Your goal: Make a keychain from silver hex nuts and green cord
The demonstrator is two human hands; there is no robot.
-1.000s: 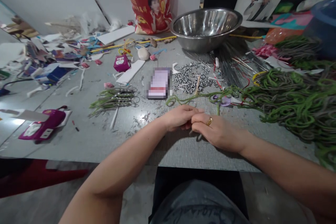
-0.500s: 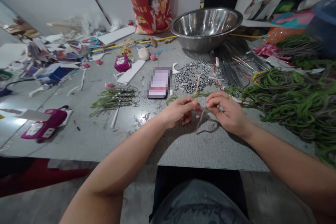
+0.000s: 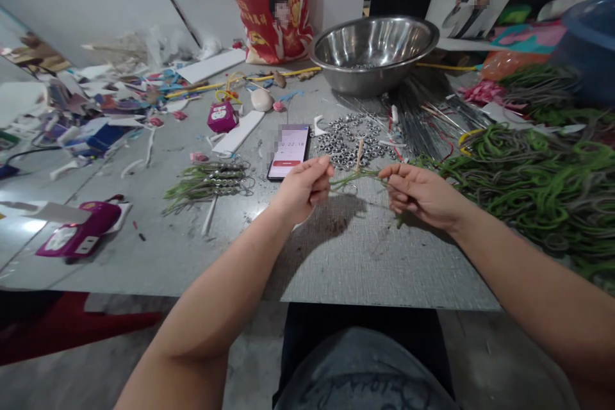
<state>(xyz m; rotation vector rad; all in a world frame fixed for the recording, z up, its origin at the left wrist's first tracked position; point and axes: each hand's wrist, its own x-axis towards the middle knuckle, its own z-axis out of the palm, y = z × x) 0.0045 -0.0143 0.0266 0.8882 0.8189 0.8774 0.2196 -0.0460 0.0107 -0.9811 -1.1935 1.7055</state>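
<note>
My left hand (image 3: 305,188) is closed in front of the phone's lower edge, thumb and forefinger pinched together. My right hand (image 3: 417,193) is bent round the other end of a thin green cord (image 3: 358,175), its fingertips closed. Stretched loosely between the two hands, this cord runs in several strands, and its left end vanishes behind my left fingers. A short green end pokes out beneath my right hand. Just behind the cord lie many small silver beads (image 3: 343,134) and a thin wooden stick (image 3: 359,154).
Green and grey cords (image 3: 523,186) are heaped at the right. A steel bowl (image 3: 375,54) stands at the back, beside a red bag (image 3: 269,19). A lit phone (image 3: 288,152), a bundle of beaded cords (image 3: 209,179) and purple power sockets (image 3: 81,227) lie leftward.
My hands have moved apart, the left one going left and slightly up. The grey cord end that hung between them is no longer visible there; green strands now span the gap.
</note>
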